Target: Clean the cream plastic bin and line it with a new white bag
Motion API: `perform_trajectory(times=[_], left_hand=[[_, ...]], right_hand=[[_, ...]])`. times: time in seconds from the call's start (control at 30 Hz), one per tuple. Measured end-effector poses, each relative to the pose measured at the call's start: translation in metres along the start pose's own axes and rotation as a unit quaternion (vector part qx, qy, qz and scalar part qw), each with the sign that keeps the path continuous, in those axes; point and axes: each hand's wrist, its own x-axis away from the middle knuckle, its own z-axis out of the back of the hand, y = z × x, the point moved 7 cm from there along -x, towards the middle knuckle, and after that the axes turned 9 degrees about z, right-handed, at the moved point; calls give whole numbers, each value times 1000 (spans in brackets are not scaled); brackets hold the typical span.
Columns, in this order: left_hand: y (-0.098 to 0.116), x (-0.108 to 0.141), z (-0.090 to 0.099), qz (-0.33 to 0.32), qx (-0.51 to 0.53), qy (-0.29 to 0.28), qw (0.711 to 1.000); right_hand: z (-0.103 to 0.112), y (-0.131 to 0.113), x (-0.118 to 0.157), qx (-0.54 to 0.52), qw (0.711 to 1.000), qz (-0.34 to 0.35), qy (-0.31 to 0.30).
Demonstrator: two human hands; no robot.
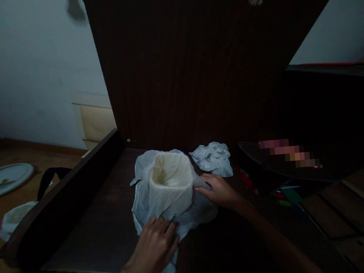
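A pale, open-topped container stands on the dark wooden surface, with a thin white plastic bag lining it and spread loosely around its outside. My left hand is at the bag's front edge, its fingers curled onto the plastic. At the container's right side, my right hand pinches a fold of the same bag between thumb and fingers. Behind my right hand lies a crumpled white plastic bag, touched by neither hand.
A tall dark panel rises behind the container. A raised wooden side edge runs along the left. On the floor at far left are a white oval lid or tray and a white bag. Dark shelving stands right.
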Motion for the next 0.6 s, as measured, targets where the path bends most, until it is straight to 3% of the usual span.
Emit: perform_trajectory(times=[0.1, 0.27, 0.33, 0.43, 0.5, 0.6], left_hand=[[-17, 1, -9, 27, -10, -69, 997], [-40, 11, -7, 82, 1, -99, 992], [-44, 13, -5, 93, 14, -108, 990], [-49, 14, -2, 88, 34, -120, 988], [-53, 13, 5, 83, 41, -97, 991], [-63, 9, 25, 70, 43, 4, 997]], right_hand=[[3, 6, 2, -9, 999, -25, 35], [6, 13, 7, -45, 997, -44, 53], [4, 11, 9, -76, 996, -30, 24], [-5, 4, 16, -104, 992, 1, -65], [-13, 2, 22, -89, 990, 9, -108], [-17, 8, 26, -65, 994, -11, -92]])
